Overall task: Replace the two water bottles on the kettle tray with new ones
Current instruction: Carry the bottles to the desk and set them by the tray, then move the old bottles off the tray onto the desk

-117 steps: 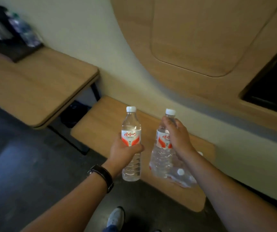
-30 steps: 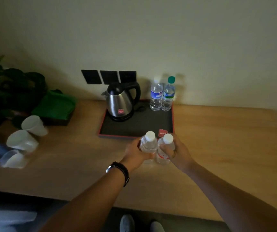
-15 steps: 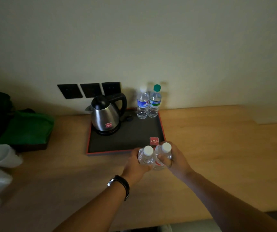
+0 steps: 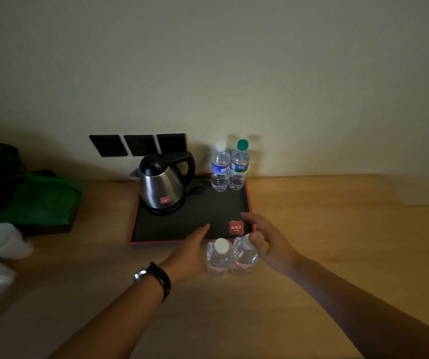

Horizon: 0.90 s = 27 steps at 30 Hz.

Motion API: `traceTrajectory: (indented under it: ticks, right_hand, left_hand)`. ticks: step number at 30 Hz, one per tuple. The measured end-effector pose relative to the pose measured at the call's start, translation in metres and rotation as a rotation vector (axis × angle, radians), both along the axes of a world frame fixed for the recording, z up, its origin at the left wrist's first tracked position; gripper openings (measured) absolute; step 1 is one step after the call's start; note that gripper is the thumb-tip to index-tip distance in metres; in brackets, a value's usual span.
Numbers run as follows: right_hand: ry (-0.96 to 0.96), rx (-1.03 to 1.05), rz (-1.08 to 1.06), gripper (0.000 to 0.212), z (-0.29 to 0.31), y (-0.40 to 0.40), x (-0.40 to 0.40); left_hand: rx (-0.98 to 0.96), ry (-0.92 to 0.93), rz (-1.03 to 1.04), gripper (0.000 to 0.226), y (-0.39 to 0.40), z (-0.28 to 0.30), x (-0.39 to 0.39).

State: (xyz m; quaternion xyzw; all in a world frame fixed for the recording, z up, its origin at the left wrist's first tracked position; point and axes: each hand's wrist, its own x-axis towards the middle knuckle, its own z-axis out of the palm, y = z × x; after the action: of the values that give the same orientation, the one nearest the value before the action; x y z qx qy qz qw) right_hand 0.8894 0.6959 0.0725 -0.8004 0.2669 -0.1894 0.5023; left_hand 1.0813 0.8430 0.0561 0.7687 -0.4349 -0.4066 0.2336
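Note:
Two new red-labelled water bottles stand side by side on the wooden desk just in front of the tray: the left new bottle (image 4: 219, 257) and the right new bottle (image 4: 244, 257). My left hand (image 4: 191, 251) is open beside the left one, fingers stretched over the tray's front rim. My right hand (image 4: 269, 242) is open too, its thumb over the right bottle's cap. The black, red-rimmed kettle tray (image 4: 195, 224) carries a steel kettle (image 4: 163, 183) and, at its far right corner, a blue-labelled old bottle (image 4: 220, 169) and a green-capped old bottle (image 4: 239, 167).
White paper cups (image 4: 3, 240) lie at the desk's left edge. A green cloth on a dark box (image 4: 42, 200) sits left of the tray. Black wall sockets (image 4: 138, 145) are behind the kettle. Bare desk (image 4: 337, 242) stretches to the right.
Both hands have set the two new bottles down on the desk in front of the tray and let go; the fingers have opened and spread away from them.

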Motion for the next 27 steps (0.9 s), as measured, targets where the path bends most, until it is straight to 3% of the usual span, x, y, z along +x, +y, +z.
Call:
traceTrajectory:
  ticks: [2,8,12,15,17,20,27]
  right_hand:
    - [0.062,-0.027,-0.024,0.053,0.011,-0.02,0.016]
    - [0.215,-0.239,-0.107,0.033,0.029,-0.093,0.079]
    - [0.268,-0.3,-0.215,0.054,0.037,-0.14,0.121]
    - [0.313,-0.277,-0.247,0.065,0.037,-0.168,0.145]
    - [0.294,-0.23,-0.244,0.051,0.031,-0.177,0.156]
    - [0.255,-0.192,-0.258,0.032,0.022,-0.181,0.162]
    - [0.173,-0.154,-0.282,0.024,0.024,-0.18,0.147]
  left_hand:
    - [-0.046,-0.078,0.037,0.086,-0.015,0.014,0.022]
    - [-0.322,-0.119,0.214,0.061,-0.1,0.052,0.053]
    - [-0.391,-0.216,0.262,0.041,-0.166,0.065,0.069]
    - [-0.332,-0.198,0.34,0.06,-0.204,0.067,0.079]
    - [-0.288,-0.173,0.365,0.058,-0.22,0.061,0.084]
    - [-0.258,-0.128,0.404,0.037,-0.231,0.05,0.088]
    - [-0.329,-0.121,0.425,0.031,-0.234,0.049,0.08]
